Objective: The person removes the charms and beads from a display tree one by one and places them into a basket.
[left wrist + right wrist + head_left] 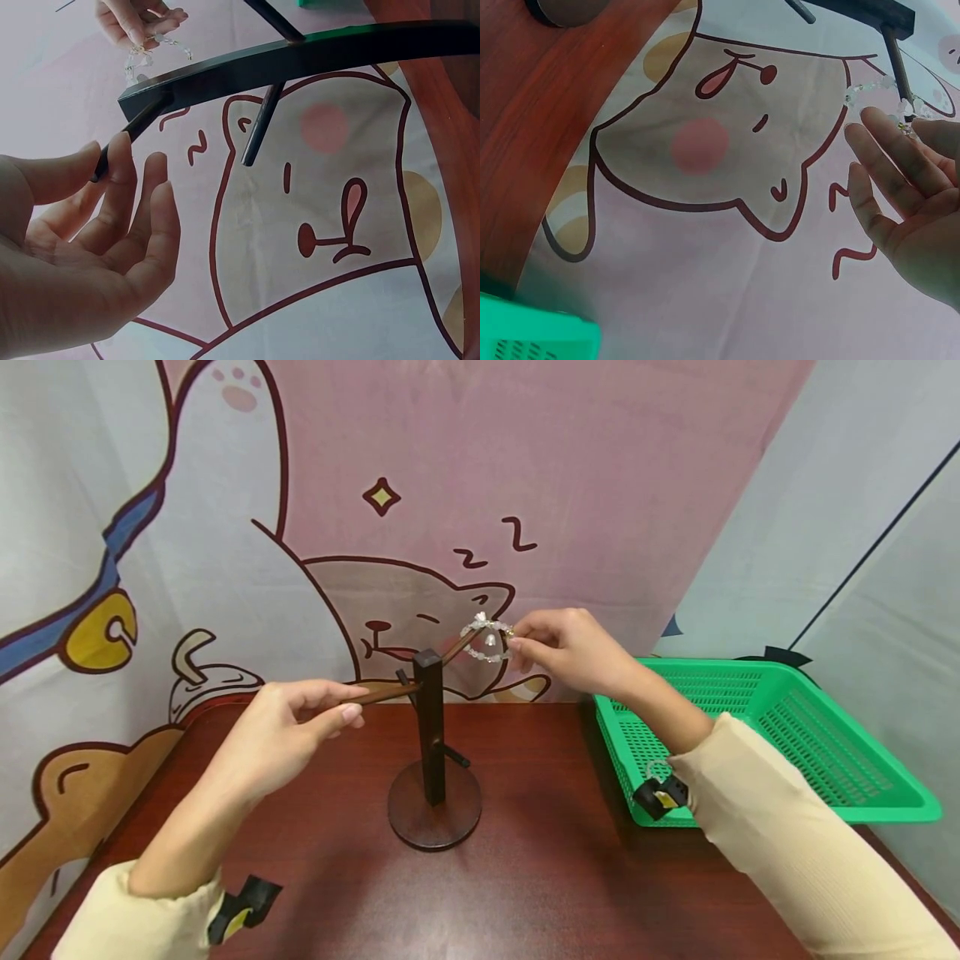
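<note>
A dark wooden stand (431, 735) with a round base and several slanted pegs stands upright on the table. My left hand (300, 722) pinches the end of its upper left peg between thumb and fingers, also seen in the left wrist view, where the peg (135, 131) meets the post. On the other side, my right hand (562, 647) pinches a bracelet of clear and white beads (487, 656) with small white flower-like charms. The bracelet's loop is around the tip of the upper right peg (456, 647). In the right wrist view, that peg (897, 64) passes through the beaded loop (870, 88).
A green plastic basket (862, 735) sits at the right of the reddish-brown table (525, 877), under my right forearm. Inside its near left corner lies a small clear beaded ring (658, 768). A cartoon-printed cloth (600, 468) hangs behind the table.
</note>
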Motion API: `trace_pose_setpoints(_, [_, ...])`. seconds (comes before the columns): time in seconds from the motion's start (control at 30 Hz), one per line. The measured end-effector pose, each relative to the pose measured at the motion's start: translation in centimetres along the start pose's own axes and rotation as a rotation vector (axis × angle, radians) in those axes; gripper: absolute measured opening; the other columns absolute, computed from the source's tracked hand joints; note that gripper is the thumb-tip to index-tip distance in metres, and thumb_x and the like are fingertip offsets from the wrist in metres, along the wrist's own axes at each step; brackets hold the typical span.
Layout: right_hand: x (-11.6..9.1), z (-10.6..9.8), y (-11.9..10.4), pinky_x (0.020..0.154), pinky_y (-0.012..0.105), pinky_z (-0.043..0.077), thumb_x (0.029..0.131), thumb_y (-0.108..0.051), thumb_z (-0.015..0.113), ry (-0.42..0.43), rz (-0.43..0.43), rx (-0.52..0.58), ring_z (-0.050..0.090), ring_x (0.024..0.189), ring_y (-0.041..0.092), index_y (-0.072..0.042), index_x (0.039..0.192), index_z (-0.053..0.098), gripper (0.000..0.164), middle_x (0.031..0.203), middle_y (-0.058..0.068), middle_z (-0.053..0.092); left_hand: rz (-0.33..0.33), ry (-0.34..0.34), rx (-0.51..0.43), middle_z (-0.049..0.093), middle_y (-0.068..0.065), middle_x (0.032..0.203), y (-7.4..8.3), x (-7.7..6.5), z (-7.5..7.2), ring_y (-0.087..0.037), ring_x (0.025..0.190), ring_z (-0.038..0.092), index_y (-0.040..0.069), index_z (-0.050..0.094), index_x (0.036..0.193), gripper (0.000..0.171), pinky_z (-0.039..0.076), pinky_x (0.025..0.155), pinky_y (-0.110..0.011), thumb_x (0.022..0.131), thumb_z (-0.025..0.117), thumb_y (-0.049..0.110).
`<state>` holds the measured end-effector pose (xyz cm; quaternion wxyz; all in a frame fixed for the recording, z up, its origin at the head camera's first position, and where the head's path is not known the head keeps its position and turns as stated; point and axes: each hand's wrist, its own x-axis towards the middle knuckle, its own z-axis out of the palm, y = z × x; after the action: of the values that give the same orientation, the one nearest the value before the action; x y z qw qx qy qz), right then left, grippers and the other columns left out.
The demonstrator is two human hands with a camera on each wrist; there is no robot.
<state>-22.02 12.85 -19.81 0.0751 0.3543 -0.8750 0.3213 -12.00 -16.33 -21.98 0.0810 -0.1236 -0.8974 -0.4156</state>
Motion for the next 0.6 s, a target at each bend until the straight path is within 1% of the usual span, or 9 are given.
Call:
trace_pose_setpoints(0.07, [0.05, -0.07, 0.09, 0.062, 0.026, 0.046, 0.089, -0.008, 0.059, 0.006, 0.001, 0.003, 0.061, 0.065, 0.012, -0.004, 0.086, 0.066, 0.009, 0.069, 0.002, 0.066, 0.001, 0.001, 0.001, 0.069, -0.003, 0.085, -0.01, -0.01, 0.02, -0.014, 0.079, 0.063, 0.007, 0.067, 0.107, 0.021, 0.048, 0.067, -0.024, 0.089, 0.061, 0.014])
trace_pose_setpoints(0.27, [0.10, -0.29, 0.35, 0.064, 0.026, 0.047, 0.090, -0.009, 0.058, 0.015, 0.005, 0.018, 0.062, 0.067, 0.017, -0.002, 0.085, 0.065, 0.011, 0.070, 0.006, 0.067, -0.001, -0.002, -0.005, 0.069, -0.003, 0.085, -0.03, -0.01, 0.06, -0.014, 0.080, 0.063, 0.006, 0.067, 0.108, 0.021, 0.048, 0.068, -0.023, 0.089, 0.060, 0.013])
trace_pose_setpoints(0.4, [0.04, -0.50, 0.33, 0.065, 0.027, 0.048, 0.091, -0.011, 0.057, 0.015, 0.012, 0.019, 0.062, 0.067, 0.016, -0.002, 0.086, 0.065, 0.013, 0.071, 0.006, 0.067, -0.004, -0.005, -0.009, 0.069, -0.004, 0.085, -0.04, -0.01, 0.04, -0.014, 0.081, 0.063, 0.006, 0.066, 0.108, 0.021, 0.049, 0.068, -0.023, 0.089, 0.060, 0.013])
trace_pose_setpoints(0.6, [0.05, -0.70, 0.50, 0.062, 0.025, 0.046, 0.090, -0.010, 0.057, 0.028, 0.013, -0.002, 0.062, 0.067, 0.017, -0.002, 0.085, 0.065, 0.012, 0.071, 0.006, 0.067, 0.002, 0.000, -0.012, 0.069, -0.004, 0.084, -0.05, 0.00, 0.05, -0.014, 0.078, 0.063, 0.005, 0.067, 0.107, 0.021, 0.048, 0.066, -0.023, 0.088, 0.061, 0.013])
